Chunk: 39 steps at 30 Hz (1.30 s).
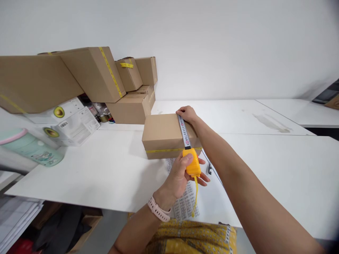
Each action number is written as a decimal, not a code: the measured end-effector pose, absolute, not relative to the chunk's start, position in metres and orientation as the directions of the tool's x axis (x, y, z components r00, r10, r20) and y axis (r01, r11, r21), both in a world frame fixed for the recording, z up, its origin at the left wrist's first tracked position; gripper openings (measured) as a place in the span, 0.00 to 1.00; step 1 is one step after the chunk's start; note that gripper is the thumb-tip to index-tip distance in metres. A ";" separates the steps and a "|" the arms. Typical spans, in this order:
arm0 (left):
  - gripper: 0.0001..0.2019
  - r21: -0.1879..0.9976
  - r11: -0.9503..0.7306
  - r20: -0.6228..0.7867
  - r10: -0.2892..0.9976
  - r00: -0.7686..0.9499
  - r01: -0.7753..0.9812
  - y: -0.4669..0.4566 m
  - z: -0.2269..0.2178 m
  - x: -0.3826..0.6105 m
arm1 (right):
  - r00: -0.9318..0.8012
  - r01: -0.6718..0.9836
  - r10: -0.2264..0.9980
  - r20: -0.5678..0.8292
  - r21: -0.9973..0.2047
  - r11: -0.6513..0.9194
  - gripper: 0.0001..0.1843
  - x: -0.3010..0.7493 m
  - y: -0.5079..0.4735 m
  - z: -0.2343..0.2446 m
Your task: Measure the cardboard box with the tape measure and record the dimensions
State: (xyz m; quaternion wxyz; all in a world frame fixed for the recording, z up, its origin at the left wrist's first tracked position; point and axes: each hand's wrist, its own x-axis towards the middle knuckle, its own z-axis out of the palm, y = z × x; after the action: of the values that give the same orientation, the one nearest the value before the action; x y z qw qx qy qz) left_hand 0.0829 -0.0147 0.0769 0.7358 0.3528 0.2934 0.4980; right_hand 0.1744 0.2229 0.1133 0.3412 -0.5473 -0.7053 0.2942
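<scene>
A brown cardboard box (161,128) with a yellow strip along its front side sits on the white table. My left hand (181,169), with a pink watch band on the wrist, is closed around a yellow tape measure (192,163) just in front of the box. From its case the blade (184,132) runs out across the box top to the far edge. There my right hand (186,113) pinches the blade's end against the box. A yellow strap dangles from the case over a printed sheet (184,206), partly hidden by my left hand and the box.
Several cardboard boxes (129,109) are stacked at the back left against the wall. White cartons with avocado pictures (76,123) and a mint-green tumbler (34,148) stand at the left. A small black object (210,169) lies right of the tape measure.
</scene>
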 end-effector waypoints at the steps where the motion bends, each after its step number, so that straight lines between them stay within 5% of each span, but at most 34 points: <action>1: 0.30 0.820 0.249 -0.069 0.937 0.343 -0.516 -0.017 0.077 0.078 | -0.171 0.519 0.973 0.155 -0.825 0.223 0.11 0.177 0.221 0.115; 4: 0.30 0.880 0.153 0.008 0.941 0.338 -0.449 -0.028 0.074 0.051 | -0.144 0.302 0.975 0.169 -0.931 0.206 0.23 0.194 0.221 0.119; 7: 0.31 0.961 -0.088 0.127 0.983 0.134 -0.262 -0.041 0.065 0.010 | -0.008 0.147 0.973 0.229 -0.962 0.228 0.26 0.222 0.216 0.112; 10: 0.35 0.974 -0.225 0.219 0.960 -0.174 -0.017 -0.042 0.051 -0.027 | 0.115 0.172 0.962 0.246 -0.959 0.225 0.29 0.252 0.191 0.093; 13: 0.32 0.982 -0.190 0.186 0.946 -0.266 0.009 -0.031 0.039 -0.046 | -0.011 0.263 0.973 0.228 -0.939 0.223 0.37 0.271 0.153 0.072; 18: 0.31 0.989 -0.149 0.144 0.972 -0.184 -0.013 -0.010 0.048 -0.055 | -0.181 0.382 0.946 0.270 -0.867 0.320 0.33 0.271 0.118 0.073; 22: 0.29 0.961 -0.277 0.268 0.947 -0.175 -0.027 0.007 0.080 -0.062 | -0.122 0.404 0.921 0.371 -0.829 0.387 0.29 0.261 0.131 0.107; 26: 0.25 0.947 -0.317 0.304 0.936 -0.176 -0.045 0.025 0.109 -0.066 | -0.038 0.474 0.942 0.332 -0.824 0.310 0.27 0.248 0.156 0.133; 32: 0.26 0.904 -0.428 0.422 0.884 -0.200 0.012 -0.004 0.107 -0.034 | -0.047 0.616 0.889 0.456 -0.687 0.385 0.25 0.236 0.177 0.135; 39: 0.29 0.973 0.023 0.061 0.934 0.353 -0.229 -0.060 0.055 0.028 | -0.134 0.624 0.818 0.559 -0.593 0.508 0.12 0.238 0.176 0.133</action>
State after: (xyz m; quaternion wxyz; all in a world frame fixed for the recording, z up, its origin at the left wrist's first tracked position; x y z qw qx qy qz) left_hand 0.0285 -0.0598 0.0550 0.6320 0.5261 0.3347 0.4601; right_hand 0.2380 0.1759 0.1334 0.4459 -0.4840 -0.7451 0.1085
